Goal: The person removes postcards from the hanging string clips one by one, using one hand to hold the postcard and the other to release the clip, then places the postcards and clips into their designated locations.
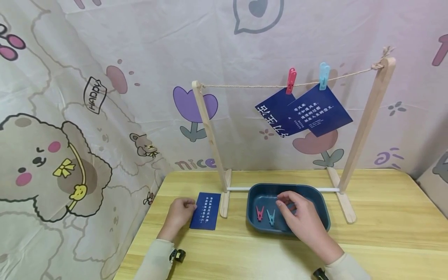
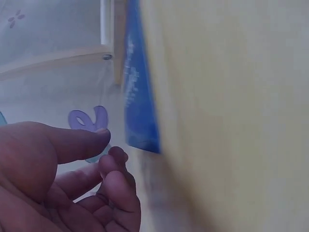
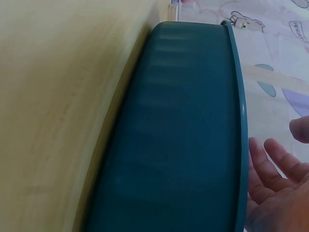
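Observation:
At the left, a blue card (image 1: 205, 211) with white writing lies on the table. My left hand (image 1: 180, 213) is at its left edge, fingers loosely bent. In the left wrist view nothing sits between that thumb and the fingers, and the blue card (image 2: 140, 92) stands just beyond them. My right hand (image 1: 301, 212) hangs over the right part of a dark teal bin (image 1: 252, 198), its fingers spread and holding nothing. Inside the bin lie a red clothespin (image 1: 259, 213) and a light blue clothespin (image 1: 271, 217). The bin's side wall (image 3: 178, 125) hides part of the right hand in its wrist view.
Behind the bin stands a wooden frame (image 1: 367, 120) with a twine line (image 1: 241, 86). A red clothespin (image 1: 291, 81) and a light blue clothespin (image 1: 324, 76) hold two overlapping blue cards (image 1: 322, 111) on it. A printed cloth (image 1: 147, 46) covers the walls.

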